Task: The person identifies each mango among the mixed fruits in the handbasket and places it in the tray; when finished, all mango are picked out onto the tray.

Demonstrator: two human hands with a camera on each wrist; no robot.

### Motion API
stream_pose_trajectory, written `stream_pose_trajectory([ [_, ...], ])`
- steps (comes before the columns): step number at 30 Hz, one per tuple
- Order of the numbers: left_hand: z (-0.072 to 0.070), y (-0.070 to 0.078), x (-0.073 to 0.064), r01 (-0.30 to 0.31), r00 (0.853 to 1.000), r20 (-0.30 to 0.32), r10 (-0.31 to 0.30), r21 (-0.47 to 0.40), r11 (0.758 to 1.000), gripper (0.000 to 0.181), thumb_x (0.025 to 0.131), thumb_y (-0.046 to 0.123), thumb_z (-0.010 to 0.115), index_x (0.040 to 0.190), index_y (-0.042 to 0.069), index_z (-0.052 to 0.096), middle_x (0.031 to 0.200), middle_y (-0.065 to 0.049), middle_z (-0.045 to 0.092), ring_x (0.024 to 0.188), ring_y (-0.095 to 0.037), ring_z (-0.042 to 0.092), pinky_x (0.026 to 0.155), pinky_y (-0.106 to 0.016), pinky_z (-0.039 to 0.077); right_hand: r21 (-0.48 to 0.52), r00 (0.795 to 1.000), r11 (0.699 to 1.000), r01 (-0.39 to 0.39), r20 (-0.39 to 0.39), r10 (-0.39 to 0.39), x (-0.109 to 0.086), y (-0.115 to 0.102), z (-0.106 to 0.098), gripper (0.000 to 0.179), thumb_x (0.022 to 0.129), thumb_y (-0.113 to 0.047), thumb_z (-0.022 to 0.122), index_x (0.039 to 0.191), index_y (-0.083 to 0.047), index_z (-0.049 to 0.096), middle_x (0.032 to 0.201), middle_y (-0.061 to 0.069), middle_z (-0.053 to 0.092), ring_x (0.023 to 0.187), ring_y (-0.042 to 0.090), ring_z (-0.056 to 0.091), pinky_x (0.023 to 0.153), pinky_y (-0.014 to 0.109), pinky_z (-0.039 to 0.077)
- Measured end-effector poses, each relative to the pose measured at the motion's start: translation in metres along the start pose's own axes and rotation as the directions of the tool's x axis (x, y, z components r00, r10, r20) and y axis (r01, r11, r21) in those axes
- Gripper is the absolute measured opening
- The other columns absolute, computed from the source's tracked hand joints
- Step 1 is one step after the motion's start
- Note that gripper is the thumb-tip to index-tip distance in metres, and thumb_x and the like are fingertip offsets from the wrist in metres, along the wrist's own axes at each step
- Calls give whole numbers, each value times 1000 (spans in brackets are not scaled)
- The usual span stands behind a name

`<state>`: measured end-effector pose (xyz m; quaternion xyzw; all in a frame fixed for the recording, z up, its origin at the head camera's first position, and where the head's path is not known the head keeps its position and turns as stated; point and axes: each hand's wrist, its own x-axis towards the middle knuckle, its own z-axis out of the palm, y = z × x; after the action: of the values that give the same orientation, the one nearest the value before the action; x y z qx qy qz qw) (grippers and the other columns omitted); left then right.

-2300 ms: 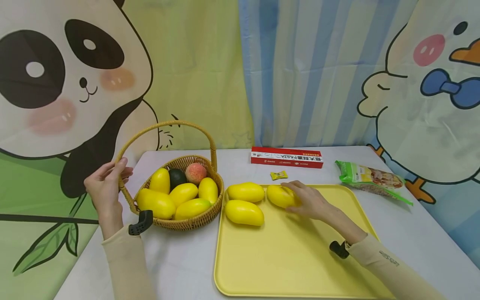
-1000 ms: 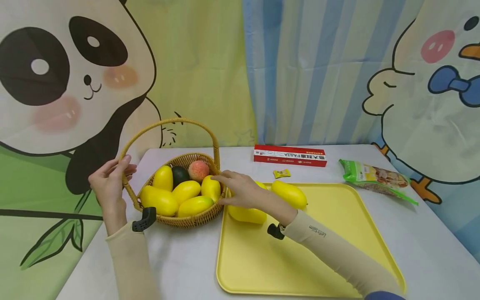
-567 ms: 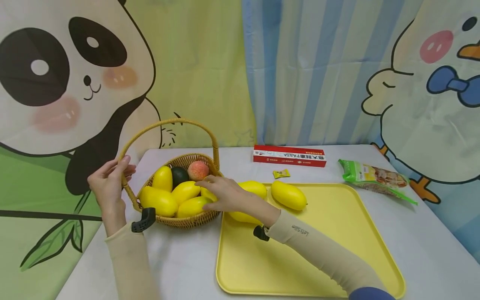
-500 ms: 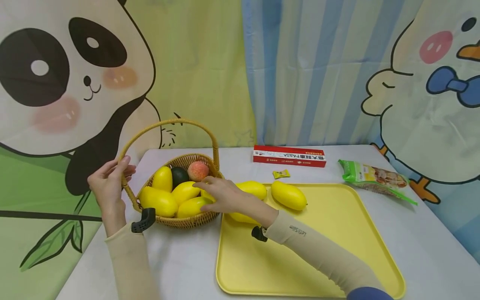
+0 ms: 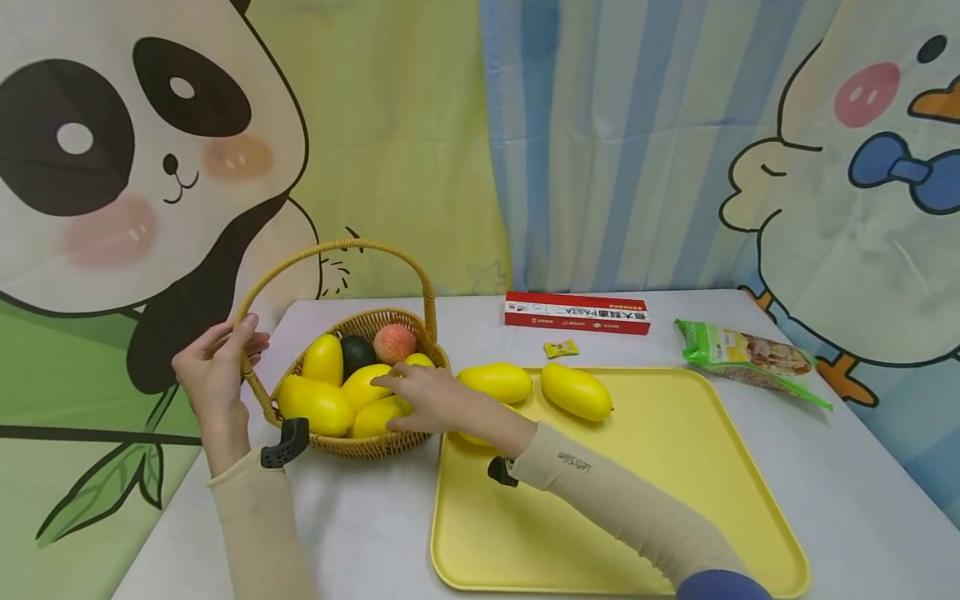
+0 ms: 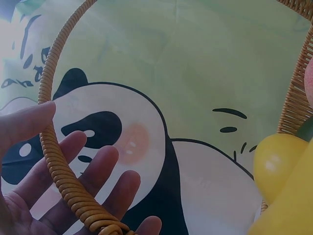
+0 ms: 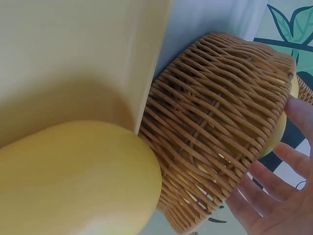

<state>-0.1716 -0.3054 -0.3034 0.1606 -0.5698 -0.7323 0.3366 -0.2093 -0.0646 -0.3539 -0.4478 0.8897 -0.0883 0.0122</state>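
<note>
My left hand [image 5: 217, 367] holds one side of the wicker basket's handle [image 6: 56, 161] between thumb and fingers. The basket [image 5: 367, 446] stands on the table and contains several yellow mangoes [image 5: 317, 406], a dark green avocado [image 5: 358, 354] and a peach [image 5: 394, 342]. Over the basket's right side reaches my right hand [image 5: 435, 400], fingers spread loosely above the mangoes; it partly covers them, and whether it touches one I cannot tell. Three more mangoes lie on the yellow tray [image 5: 622, 500]: one at back left [image 5: 495, 382], another mango [image 5: 576, 392] to its right, the third mostly behind my right wrist.
Behind the tray lie a red pasta box [image 5: 576, 313] and a small yellow wrapped packet [image 5: 561, 348]. A green food bag [image 5: 753, 354] rests at the table's right. The tray's left edge is close against the basket. Printed curtains hang behind the table.
My right hand has left the right-hand mango on the tray and moved left over the basket. That mango now lies turned at a different angle. My left hand keeps holding the handle.
</note>
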Motion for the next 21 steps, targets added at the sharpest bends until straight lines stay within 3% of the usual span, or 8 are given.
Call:
stream_pose_trajectory([
  [11, 0, 0, 0, -3, 1000, 0, 3, -7, 1000, 28, 73, 24, 84, 93, 5, 77, 66, 0, 71, 55, -11, 66, 55, -15, 52, -33, 1000, 999, 16, 13, -16, 8, -6, 2, 61, 89, -44, 66, 141, -20, 48, 134, 7, 54, 107, 18, 60, 83, 29, 52],
  [21, 1, 0, -1, -6, 1000, -3, 6, -4, 1000, 24, 75, 22, 83, 91, 6, 77, 67, 0, 71, 54, -11, 65, 54, -15, 52, -18, 999, 1000, 2, 35, -1, 14, -9, 3, 63, 86, -44, 69, 141, -20, 49, 129, 5, 56, 97, 14, 60, 72, 23, 50],
])
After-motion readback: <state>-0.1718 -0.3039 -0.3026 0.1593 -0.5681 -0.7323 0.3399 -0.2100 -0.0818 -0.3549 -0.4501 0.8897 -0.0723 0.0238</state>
